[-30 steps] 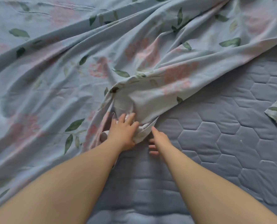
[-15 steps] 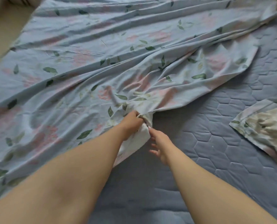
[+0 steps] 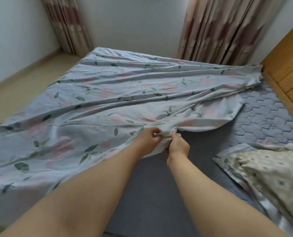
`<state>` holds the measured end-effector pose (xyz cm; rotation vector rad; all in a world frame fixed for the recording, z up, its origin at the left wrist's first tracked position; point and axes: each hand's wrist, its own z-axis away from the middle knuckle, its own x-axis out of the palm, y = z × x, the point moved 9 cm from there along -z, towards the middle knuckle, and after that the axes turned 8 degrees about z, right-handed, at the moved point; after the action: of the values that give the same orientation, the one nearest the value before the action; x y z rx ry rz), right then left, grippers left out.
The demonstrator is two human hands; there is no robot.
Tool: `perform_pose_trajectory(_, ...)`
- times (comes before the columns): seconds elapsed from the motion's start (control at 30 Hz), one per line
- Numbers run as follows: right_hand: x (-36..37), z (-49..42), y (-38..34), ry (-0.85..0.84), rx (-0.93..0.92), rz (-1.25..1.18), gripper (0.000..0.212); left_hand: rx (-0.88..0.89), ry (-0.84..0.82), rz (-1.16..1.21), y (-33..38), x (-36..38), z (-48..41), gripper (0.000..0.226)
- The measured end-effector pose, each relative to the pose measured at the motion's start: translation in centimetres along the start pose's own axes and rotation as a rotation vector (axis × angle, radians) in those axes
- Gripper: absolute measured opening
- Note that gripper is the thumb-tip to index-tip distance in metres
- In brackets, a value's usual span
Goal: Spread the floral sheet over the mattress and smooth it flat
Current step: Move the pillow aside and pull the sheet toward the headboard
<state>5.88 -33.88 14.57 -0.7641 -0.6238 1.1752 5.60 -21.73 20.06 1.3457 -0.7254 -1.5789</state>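
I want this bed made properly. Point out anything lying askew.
The floral sheet lies diagonally, creased in long folds, leaving the quilted mattress bare on the right. Both hands, left hand and right hand, grip its bunched corner.

Pale walls (image 3: 128, 21) meet a beige floor (image 3: 14, 86). Striped pink-and-cream curtains (image 3: 217, 29) hang in two places — a wooden headboard (image 3: 289, 65) stands at right.

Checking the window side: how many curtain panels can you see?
2: one curtain at the far left corner, one curtain at far right beside the wooden headboard. Others may lie outside the frame.
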Motion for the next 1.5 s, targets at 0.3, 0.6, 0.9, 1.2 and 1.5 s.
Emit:
perform_pose_trajectory(0.3, -4.7, 10.3, -2.2, -0.131, 0.096, -0.473, 0.021, 0.073, -0.037, 0.090, 5.2, -0.3, 10.3, 0.016)
perform_pose_trajectory(0.6, -9.4, 15.5, 1.1, -0.300, 0.227, 0.063, 0.029, -0.003, -0.281, 0.229, 5.3, 3.4, 19.0, 0.016)
perform_pose_trajectory(0.9, -14.3, 14.8, 2.3, -0.167, 0.157, -0.039, 0.038, 0.068, -0.100, -0.547, 5.1, 6.8, 23.3, 0.083)
perform_pose_trajectory(1.2, -16.5, 18.2, 1.4, -0.267, 0.134, -0.051, 0.059, -0.058, 0.162, -0.715, 4.8, 5.3, 28.9, 0.020)
perform_pose_trajectory(1.5, -27.2, 17.1, -2.8, 0.034, -0.049, -0.168, 0.064, -0.244, 0.211, -0.707, 2.7, 6.9, 34.6, 0.020)
